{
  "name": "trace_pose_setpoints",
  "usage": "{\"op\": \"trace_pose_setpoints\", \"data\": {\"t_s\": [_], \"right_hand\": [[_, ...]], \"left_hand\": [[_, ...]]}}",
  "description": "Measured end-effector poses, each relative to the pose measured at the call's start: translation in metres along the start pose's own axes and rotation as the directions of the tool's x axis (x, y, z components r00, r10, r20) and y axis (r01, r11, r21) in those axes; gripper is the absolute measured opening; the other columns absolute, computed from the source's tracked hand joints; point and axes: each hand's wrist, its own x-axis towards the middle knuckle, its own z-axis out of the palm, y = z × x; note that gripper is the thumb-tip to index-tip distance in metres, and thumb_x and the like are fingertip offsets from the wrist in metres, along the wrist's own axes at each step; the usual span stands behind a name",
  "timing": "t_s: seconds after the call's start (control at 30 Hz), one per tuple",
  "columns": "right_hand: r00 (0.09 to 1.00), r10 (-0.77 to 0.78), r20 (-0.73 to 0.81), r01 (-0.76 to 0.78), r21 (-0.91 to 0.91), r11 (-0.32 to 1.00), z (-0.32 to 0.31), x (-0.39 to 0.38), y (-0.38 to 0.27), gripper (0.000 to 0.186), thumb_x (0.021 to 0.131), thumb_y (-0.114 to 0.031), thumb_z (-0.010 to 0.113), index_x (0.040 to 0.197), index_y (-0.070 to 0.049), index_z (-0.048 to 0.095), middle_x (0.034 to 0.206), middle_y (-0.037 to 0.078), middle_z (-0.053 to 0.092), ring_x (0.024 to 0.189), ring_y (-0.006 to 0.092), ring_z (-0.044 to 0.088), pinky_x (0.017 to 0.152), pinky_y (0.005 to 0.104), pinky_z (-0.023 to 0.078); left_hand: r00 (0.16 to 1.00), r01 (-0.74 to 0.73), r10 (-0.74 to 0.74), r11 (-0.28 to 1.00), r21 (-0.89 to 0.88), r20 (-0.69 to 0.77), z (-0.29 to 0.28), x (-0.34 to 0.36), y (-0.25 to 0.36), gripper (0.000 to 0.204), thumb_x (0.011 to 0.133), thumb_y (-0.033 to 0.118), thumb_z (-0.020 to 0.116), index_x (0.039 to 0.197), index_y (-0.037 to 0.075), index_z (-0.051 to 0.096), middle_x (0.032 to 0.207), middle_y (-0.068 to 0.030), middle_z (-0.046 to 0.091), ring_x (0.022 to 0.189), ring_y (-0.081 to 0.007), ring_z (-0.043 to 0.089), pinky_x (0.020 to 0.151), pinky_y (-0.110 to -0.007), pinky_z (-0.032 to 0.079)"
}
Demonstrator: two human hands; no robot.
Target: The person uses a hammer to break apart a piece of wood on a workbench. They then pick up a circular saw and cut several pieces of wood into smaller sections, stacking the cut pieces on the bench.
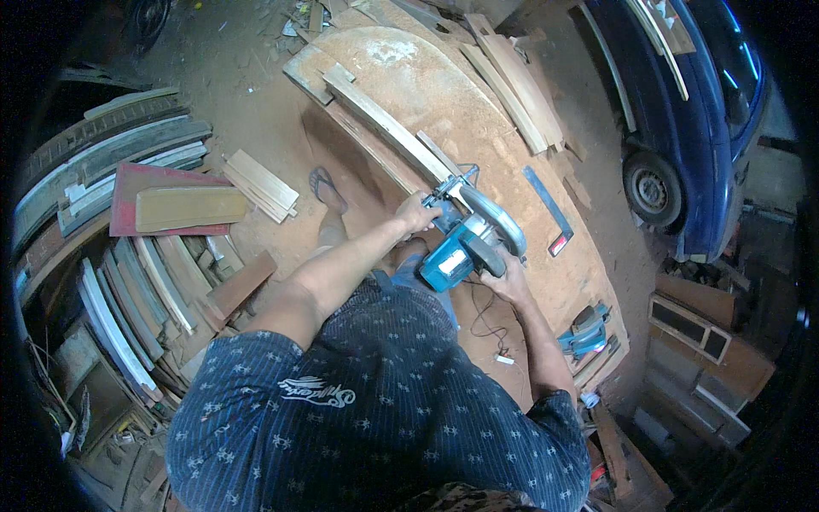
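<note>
A teal circular saw (457,257) with a grey guard sits across a long pale board (374,121) at the middle of the workbench (409,64), a sawdust-coloured top with a rounded edge. My left hand (416,215) is closed around the front of the saw, beside the board. My right hand (506,278) grips the saw's rear handle. A short strip (435,147) lies along the board's far side. A metal try square (544,200) lies to the right of the saw.
A teal power tool (582,333) and a cord (488,328) are on the bench's near right. Loose planks (514,90) lie beyond it. A blue car (695,136) stands at right. Stacked wooden offcuts (149,290) and a red panel (128,200) cover the left floor.
</note>
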Motion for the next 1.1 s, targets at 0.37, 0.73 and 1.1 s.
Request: {"op": "trace_pose_setpoints", "data": {"t_s": [0.37, 0.73, 1.1], "right_hand": [[1.000, 0.004, 0.016, -0.002, -0.142, 0.990, -0.007, 0.002, -0.005, 0.046, 0.079, -0.030, 0.080, 0.110, 0.001, 0.067, 0.101, 0.021, 0.070, 0.097, 0.0329, 0.069, 0.088, 0.0436, 0.052], [0.997, 0.064, -0.037, -0.067, -0.112, 0.991, 0.002, 0.013, -0.006, 0.045, 0.084, -0.037, 0.082, 0.103, 0.002, 0.073, 0.089, 0.012, 0.073, 0.083, 0.0194, 0.068, 0.078, 0.0364, 0.053], [0.997, 0.053, -0.058, -0.058, -0.096, 0.994, 0.015, 0.027, -0.010, 0.040, 0.082, -0.030, 0.083, 0.104, 0.003, 0.073, 0.094, 0.017, 0.075, 0.089, 0.0248, 0.071, 0.083, 0.0384, 0.054]], "left_hand": [[0.999, -0.004, 0.003, 1.000, -0.012, -0.050, 0.008, -0.011, -0.001, 0.041, 0.088, 0.023, 0.074, 0.116, -0.002, 0.055, 0.088, -0.0084, 0.069, 0.063, -0.0121, 0.064, 0.053, -0.028, 0.054], [0.998, -0.014, 0.011, 0.999, -0.053, -0.062, -0.002, -0.007, -0.006, 0.041, 0.088, 0.027, 0.074, 0.112, 0.000, 0.055, 0.087, -0.0065, 0.067, 0.060, -0.0109, 0.063, 0.050, -0.027, 0.053], [0.995, -0.043, 0.041, 0.999, -0.026, -0.096, -0.020, -0.005, -0.003, 0.042, 0.087, 0.028, 0.074, 0.112, -0.001, 0.057, 0.084, -0.0066, 0.068, 0.059, -0.0119, 0.063, 0.052, -0.028, 0.053]]}}
